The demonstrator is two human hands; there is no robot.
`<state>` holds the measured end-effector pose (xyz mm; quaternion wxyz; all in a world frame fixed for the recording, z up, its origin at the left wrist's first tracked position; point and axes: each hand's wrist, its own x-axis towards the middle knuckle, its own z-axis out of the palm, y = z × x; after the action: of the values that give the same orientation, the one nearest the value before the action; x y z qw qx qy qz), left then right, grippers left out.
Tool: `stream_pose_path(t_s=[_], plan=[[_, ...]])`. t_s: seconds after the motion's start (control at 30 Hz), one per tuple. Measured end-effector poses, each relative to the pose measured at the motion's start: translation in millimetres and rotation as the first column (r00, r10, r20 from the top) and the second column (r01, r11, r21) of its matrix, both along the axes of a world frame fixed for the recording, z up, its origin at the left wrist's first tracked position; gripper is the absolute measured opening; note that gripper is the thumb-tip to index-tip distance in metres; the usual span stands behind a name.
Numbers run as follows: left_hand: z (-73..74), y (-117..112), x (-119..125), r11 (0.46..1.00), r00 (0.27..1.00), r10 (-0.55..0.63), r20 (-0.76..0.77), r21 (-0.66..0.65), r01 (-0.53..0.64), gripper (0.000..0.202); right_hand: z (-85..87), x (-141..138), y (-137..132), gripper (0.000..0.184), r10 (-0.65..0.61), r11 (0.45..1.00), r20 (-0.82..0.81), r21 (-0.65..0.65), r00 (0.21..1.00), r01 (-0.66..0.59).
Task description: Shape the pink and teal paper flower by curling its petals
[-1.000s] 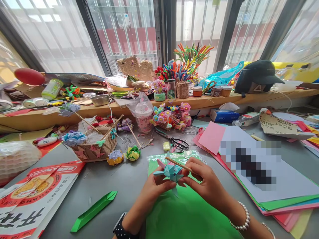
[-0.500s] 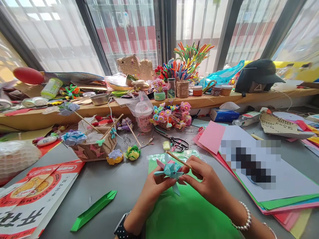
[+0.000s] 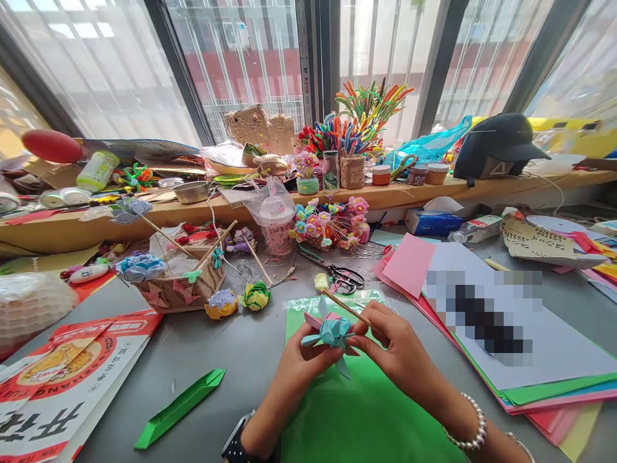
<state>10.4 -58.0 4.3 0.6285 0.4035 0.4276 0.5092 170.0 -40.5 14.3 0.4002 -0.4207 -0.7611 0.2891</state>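
Observation:
A folded paper flower (image 3: pixel 336 332), light blue with pink points, is pinched by my left hand (image 3: pixel 306 363) from its left and lower side. My right hand (image 3: pixel 393 344) grips a thin wooden stick (image 3: pixel 343 305) that slants up to the left above the flower. Thumb and fingertips of that same hand also touch the flower's right petals. Both hands are over a green sheet in a clear sleeve (image 3: pixel 357 411). A folded green paper strip (image 3: pixel 180 408) lies on the table to the left. The far side of the flower is hidden.
Black-handled scissors (image 3: pixel 348 279) and two paper flowers, one green (image 3: pixel 256 296) and one purple-yellow (image 3: pixel 222 303), lie ahead. Further left stands a cardboard basket (image 3: pixel 186 292). Stacked coloured paper (image 3: pixel 554 344) is at right, a red-white paper bag (image 3: pixel 72 379) at left. A cluttered ledge (image 3: pixel 231 209) runs behind.
The flower has turned slightly and shifted a little to the right in my fingers. Both hands keep their hold, and the stick stays at nearly the same slant.

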Motion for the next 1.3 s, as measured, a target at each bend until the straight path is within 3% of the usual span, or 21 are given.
stream_pose_path(t_s=[0.2, 0.43, 0.53, 0.7, 0.87, 1.03, 1.17, 1.3], plan=[[-2.1, -0.3, 1.5, 1.0, 1.0, 0.016, -0.017, 0.013, -0.016, 0.038, -3.2, -1.4, -2.1, 0.014, -0.045, 0.996, -0.019, 0.081, 0.999, 0.046], [-5.6, 0.2, 2.9, 0.997, 0.997, 0.072, 0.0, -0.005, -0.072, 0.038, -9.7, -7.3, -6.2, 0.011, -0.044, 0.938, -0.064, 0.342, 0.997, 0.063], [-3.8, 0.6, 1.0, 0.998, 0.998, 0.061, 0.004, 0.012, -0.061, 0.035, -7.2, -5.4, -6.2, 0.007, -0.012, 0.945, -0.074, 0.326, 0.997, 0.036], [-0.3, 2.3, -4.7, 0.999, 0.999, 0.035, 0.02, 0.025, -0.035, 0.024, 3.2, 4.4, -3.5, 0.027, 0.04, 0.971, -0.158, 0.24, 0.987, -0.001], [-1.9, 5.8, -7.4, 0.998, 0.998, 0.054, 0.024, 0.009, -0.054, 0.032, 5.3, 6.6, -1.6, 0.014, 0.001, 0.977, -0.166, 0.21, 0.986, 0.034], [-3.6, 5.7, -5.0, 0.998, 0.996, 0.059, 0.067, 0.007, -0.06, 0.029, -2.0, -0.9, -4.1, 0.007, 0.007, 0.959, -0.096, 0.283, 0.995, 0.02], [-4.3, 2.8, -1.8, 0.998, 0.998, 0.067, 0.016, -0.014, -0.067, 0.023, -7.1, -4.1, -5.3, 0.01, -0.05, 0.962, -0.127, 0.26, 0.991, 0.082], [-3.7, 1.5, -0.1, 0.997, 0.997, 0.072, -0.005, -0.027, -0.072, 0.029, -5.0, -3.2, -5.0, 0.005, -0.047, 0.964, -0.09, 0.257, 0.995, 0.069]])
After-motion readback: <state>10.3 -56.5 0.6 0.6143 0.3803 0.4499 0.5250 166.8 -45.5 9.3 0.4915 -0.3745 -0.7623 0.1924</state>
